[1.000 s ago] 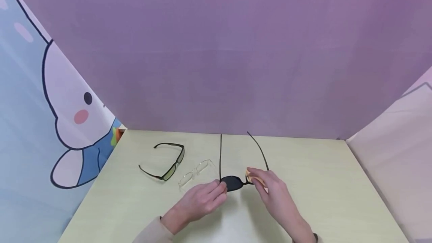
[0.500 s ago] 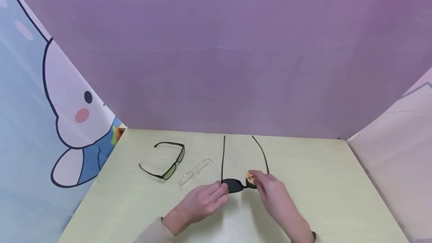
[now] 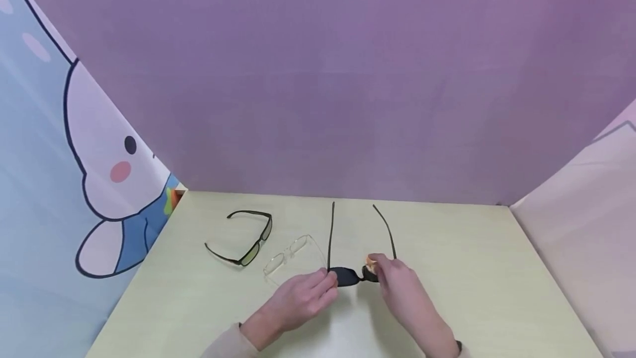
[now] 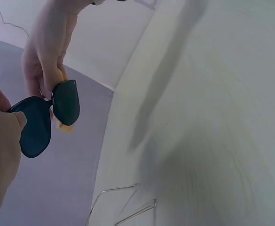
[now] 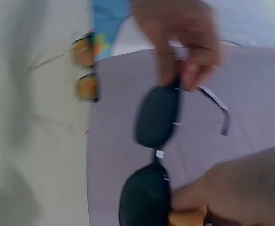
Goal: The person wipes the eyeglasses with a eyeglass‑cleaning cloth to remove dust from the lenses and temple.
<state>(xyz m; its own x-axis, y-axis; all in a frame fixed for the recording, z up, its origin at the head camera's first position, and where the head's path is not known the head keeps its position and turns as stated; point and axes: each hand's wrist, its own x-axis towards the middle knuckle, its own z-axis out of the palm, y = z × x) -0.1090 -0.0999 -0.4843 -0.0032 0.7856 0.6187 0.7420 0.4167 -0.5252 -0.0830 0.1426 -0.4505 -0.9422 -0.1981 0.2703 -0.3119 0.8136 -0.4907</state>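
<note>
Black sunglasses (image 3: 346, 277) are held above the table in the head view, dark lenses toward the person and both temples unfolded away. My left hand (image 3: 304, 298) pinches their left end, at the outer edge of the lens near the hinge. At the other lens, my right hand (image 3: 404, 294) grips a small orange cloth (image 3: 370, 263) between thumb and fingers. That cloth shows on the far side of the lens (image 4: 66, 102) in the left wrist view, above and below its edge. In the right wrist view, the fingers partly cover the cloth (image 5: 189, 218).
Left of the hands, clear thin-rimmed glasses (image 3: 275, 263) lie on the pale table (image 3: 477, 269). Farther left are black-framed glasses (image 3: 250, 253) with greenish lenses and temples unfolded. A purple curtain (image 3: 348, 98) rises behind the table; a cartoon-printed cloth (image 3: 44, 181) hangs at the left.
The sunglasses have come slightly down toward the person and tilted, their temple tips now lower in view. My right hand with the cloth has shifted slightly down and right across the lens.
</note>
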